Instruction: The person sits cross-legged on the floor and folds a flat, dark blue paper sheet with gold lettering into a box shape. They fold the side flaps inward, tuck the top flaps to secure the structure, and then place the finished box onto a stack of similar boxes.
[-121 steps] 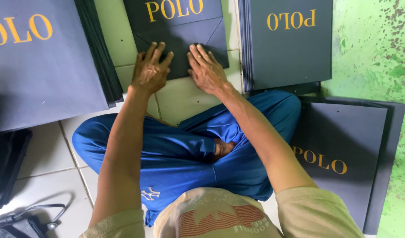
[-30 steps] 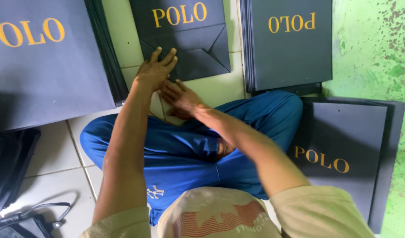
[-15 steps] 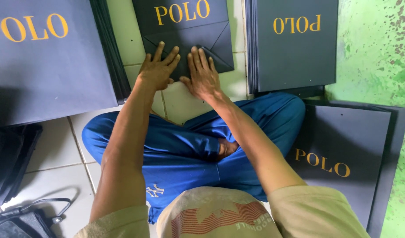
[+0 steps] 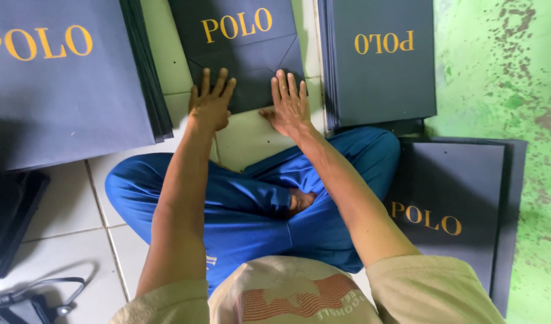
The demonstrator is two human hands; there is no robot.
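A thick stack of dark paper bags [image 4: 59, 84] lay at the far left on the tiled floor [image 4: 65, 210], with a dark bundle [image 4: 11, 222] below it. Just right of that stack, the person's left hand [image 4: 211, 102] rested palm down, fingers spread and flat, gripping nothing, its fingertips on the lower edge of a folded dark bag [image 4: 245, 54] with gold lettering. The right hand [image 4: 287, 107] pressed flat on the same bag's bottom fold, fingers stretched out side by side, likewise holding nothing. That bag lay on the floor straight ahead of the person's crossed legs in blue trousers [image 4: 245, 210]. Further right sat another pile of bags [image 4: 380, 66], and a fourth pile [image 4: 455, 210] lay beside the right knee, near a green wall [image 4: 503, 72].
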